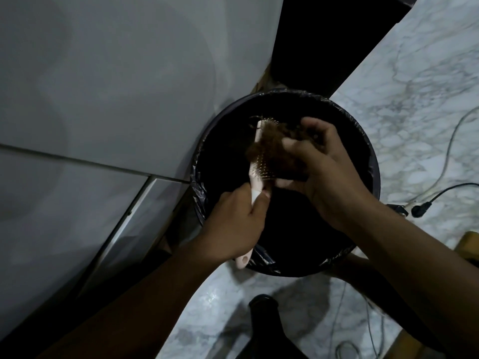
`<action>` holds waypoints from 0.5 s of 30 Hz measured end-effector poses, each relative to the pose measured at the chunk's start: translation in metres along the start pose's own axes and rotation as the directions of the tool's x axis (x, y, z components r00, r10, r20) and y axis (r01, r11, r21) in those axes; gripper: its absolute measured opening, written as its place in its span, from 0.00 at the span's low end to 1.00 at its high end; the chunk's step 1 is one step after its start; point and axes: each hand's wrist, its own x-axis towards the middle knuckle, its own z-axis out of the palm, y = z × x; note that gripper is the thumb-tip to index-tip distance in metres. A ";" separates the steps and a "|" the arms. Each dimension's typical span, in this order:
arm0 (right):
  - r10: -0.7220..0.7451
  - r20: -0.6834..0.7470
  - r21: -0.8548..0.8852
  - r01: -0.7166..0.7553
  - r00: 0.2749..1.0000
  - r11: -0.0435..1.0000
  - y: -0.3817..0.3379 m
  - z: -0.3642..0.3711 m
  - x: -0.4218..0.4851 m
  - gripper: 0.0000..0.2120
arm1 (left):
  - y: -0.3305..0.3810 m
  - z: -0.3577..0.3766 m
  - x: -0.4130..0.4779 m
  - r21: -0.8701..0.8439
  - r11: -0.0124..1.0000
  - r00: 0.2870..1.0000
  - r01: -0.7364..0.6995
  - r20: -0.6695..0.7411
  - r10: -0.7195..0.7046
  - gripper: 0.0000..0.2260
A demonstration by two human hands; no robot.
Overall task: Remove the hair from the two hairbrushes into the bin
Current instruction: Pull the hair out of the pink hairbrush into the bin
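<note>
Right hand (329, 174) pinches the hair clump (274, 149) on the hairbrush (255, 161), held by its handle in the left hand (233, 226) above the bin (373, 161). Stripping underway; next, pull free and drop.

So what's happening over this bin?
A person is cleaning a hairbrush over the bin, which has a black liner. The left hand grips the brush by its handle. The right hand pinches a clump of brown hair still sitting on the bristles. Only one brush is in view.
</note>
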 end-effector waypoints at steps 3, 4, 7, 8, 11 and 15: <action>-0.156 -0.002 -0.275 0.150 0.988 0.950 0.005 0.000 -0.002 0.25 | 0.001 0.003 -0.006 0.098 0.994 0.998 -0.057 0.028 0.054 0.14; -0.185 -0.032 -0.318 0.165 0.982 0.934 0.006 0.000 -0.001 0.21 | 0.001 0.004 -0.007 0.111 0.991 0.997 -0.068 0.031 0.065 0.15; -0.198 -0.129 -0.268 0.158 0.972 0.950 0.006 -0.002 0.002 0.05 | 0.001 0.005 -0.006 0.101 0.992 0.997 -0.079 0.020 0.077 0.17; -0.183 -0.145 -0.231 0.147 0.972 0.962 0.005 -0.002 0.002 0.05 | 0.001 0.004 -0.005 0.092 0.993 0.997 -0.076 0.013 0.075 0.17; -0.018 -0.153 0.038 0.025 0.988 0.999 0.004 -0.002 0.005 0.09 | 0.000 0.001 0.000 0.073 0.996 0.998 -0.052 -0.020 0.053 0.17; 0.249 0.035 0.434 -0.239 0.968 0.869 0.002 0.002 0.007 0.10 | -0.005 -0.003 0.005 0.095 0.995 0.994 -0.033 -0.104 0.043 0.15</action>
